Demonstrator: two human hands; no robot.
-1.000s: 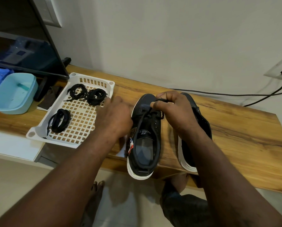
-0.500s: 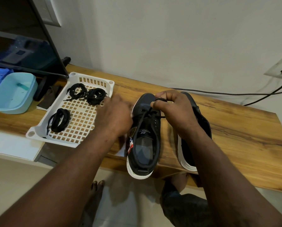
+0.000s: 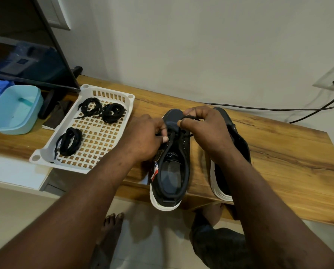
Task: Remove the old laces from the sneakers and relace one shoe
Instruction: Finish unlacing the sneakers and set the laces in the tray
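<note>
Pinching a black lace (image 3: 189,117) over the black white-soled sneaker (image 3: 184,152) on the wooden tabletop (image 3: 279,152), left hand (image 3: 143,138) and right hand (image 3: 203,131) curl tight; tongue label (image 3: 171,155) shows "S". At left, a white lattice tray (image 3: 108,90) holds coiled laces (image 3: 111,113).

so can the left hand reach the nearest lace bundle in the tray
Probably yes: the bundle lies uncovered in the open tray beside the left hand, though that hand is busy pinching a lace.

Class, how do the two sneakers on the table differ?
The left sneaker carries a black lace, held by the left hand and right hand; the right sneaker shows none. The left sneaker is mostly visible; the right sneaker is partly hidden behind the right forearm. Both are black with white soles.
</note>
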